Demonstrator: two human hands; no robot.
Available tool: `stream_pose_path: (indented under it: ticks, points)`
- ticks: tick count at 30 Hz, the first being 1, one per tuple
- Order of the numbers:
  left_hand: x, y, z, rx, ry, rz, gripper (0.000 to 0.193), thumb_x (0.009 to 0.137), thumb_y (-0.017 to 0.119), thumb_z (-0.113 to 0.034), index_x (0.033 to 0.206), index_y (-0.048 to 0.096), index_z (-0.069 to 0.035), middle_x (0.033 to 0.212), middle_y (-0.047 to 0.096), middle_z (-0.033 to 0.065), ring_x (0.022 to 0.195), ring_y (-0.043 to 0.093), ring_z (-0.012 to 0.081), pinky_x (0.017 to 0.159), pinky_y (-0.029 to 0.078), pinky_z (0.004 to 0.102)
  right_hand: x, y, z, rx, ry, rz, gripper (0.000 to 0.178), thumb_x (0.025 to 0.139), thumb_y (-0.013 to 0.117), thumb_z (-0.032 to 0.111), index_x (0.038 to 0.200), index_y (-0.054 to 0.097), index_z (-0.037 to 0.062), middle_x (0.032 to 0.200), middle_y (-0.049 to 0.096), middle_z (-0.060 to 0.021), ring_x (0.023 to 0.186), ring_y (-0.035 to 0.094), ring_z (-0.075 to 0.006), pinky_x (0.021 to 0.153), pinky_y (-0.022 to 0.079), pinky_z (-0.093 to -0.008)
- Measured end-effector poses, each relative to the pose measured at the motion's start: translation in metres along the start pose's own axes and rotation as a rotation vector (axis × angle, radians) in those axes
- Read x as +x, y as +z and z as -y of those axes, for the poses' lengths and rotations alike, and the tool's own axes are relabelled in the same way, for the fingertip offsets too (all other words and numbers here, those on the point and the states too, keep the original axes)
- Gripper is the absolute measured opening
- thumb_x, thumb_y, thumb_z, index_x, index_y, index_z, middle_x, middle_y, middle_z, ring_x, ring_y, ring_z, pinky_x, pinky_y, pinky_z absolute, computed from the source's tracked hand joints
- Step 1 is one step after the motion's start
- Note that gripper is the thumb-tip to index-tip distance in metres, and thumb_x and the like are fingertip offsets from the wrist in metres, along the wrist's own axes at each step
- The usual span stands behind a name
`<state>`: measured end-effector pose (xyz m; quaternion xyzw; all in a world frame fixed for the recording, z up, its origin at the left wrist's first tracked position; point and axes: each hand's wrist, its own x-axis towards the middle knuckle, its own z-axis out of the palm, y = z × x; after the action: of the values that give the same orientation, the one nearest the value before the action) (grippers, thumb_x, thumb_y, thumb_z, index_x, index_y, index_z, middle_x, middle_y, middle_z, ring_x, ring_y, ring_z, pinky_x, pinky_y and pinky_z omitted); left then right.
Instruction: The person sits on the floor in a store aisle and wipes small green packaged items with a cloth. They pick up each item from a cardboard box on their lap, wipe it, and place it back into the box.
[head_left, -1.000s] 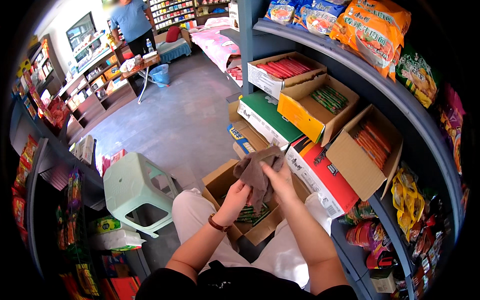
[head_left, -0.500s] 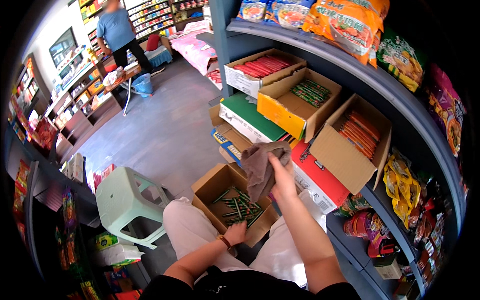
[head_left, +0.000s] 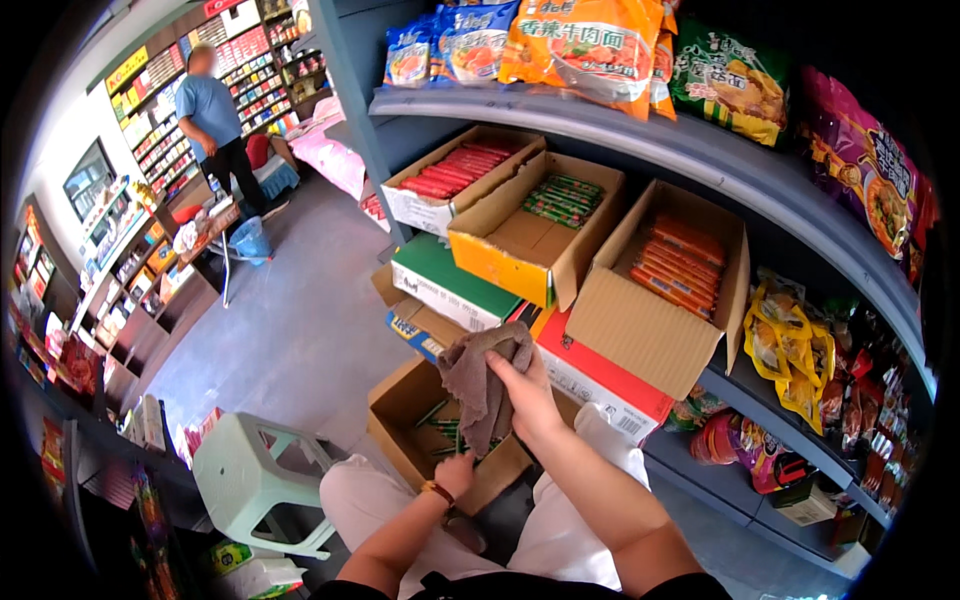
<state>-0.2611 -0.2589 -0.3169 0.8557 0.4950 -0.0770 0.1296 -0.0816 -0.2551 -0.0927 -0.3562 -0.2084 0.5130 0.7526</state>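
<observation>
My right hand (head_left: 522, 390) is closed round a crumpled brown cloth (head_left: 478, 385), which hangs over an open cardboard box (head_left: 395, 400) between my knees. Inside that box lie several thin green-wrapped sausages (head_left: 430, 432), partly covered from sight by the cloth. At the box's near side my left hand (head_left: 455, 474) has its fingers closed on a green-wrapped sausage (head_left: 459, 438) that points up toward the cloth's lower end. The fingertips are partly hidden, and the sausage's upper end meets the cloth.
Open boxes of red-wrapped (head_left: 462, 168), green-wrapped (head_left: 565, 200) and orange-wrapped sausages (head_left: 680, 265) stand on the shelf at right, with noodle packets (head_left: 585, 50) above. A pale green stool (head_left: 235, 470) stands at left. A person (head_left: 212, 120) stands far back by stocked shelves.
My view has swung toward the right-hand shelf. The cloth has come lower, nearer my left hand, and a sausage now sticks up from that hand. The far person has turned somewhat.
</observation>
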Motion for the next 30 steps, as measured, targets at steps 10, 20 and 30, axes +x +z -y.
stream_pose_path:
  ticks: [10,20,30]
  points:
    - [0.132,-0.353,-0.095,-0.561,0.682,-0.994,0.013,0.081,0.055,-0.001,0.094,0.056,-0.002,0.082,0.058,0.0153,0.079,0.058,0.0315,0.071,0.047,0.0363,0.042,-0.023,-0.029,0.081,0.031,-0.185,0.044,0.079,0.068,0.010,0.114,0.043,0.0015,0.109,0.054,-0.0101,0.099,0.054,-0.0192,0.085,0.046,-0.0316]
    - [0.337,-0.353,-0.183,0.189,0.662,-0.259,0.029,0.077,0.053,-0.003,0.104,0.060,-0.005,0.104,0.060,0.0196,0.101,0.057,0.0340,0.086,0.045,0.0400,0.071,-0.004,-0.043,-0.030,0.141,-0.189,0.043,0.078,0.069,0.016,0.108,0.042,-0.0002,0.103,0.054,-0.0104,0.093,0.055,-0.0166,0.079,0.048,-0.0300]
    - [0.294,-0.371,-0.181,0.322,0.875,-0.506,0.022,0.074,0.060,-0.014,0.095,0.060,-0.008,0.094,0.057,0.0117,0.086,0.059,0.0312,0.071,0.050,0.0406,0.083,-0.017,-0.049,0.130,0.167,-0.186,0.047,0.080,0.067,0.010,0.119,0.041,0.0038,0.113,0.054,-0.0106,0.100,0.056,-0.0210,0.084,0.049,-0.0350]
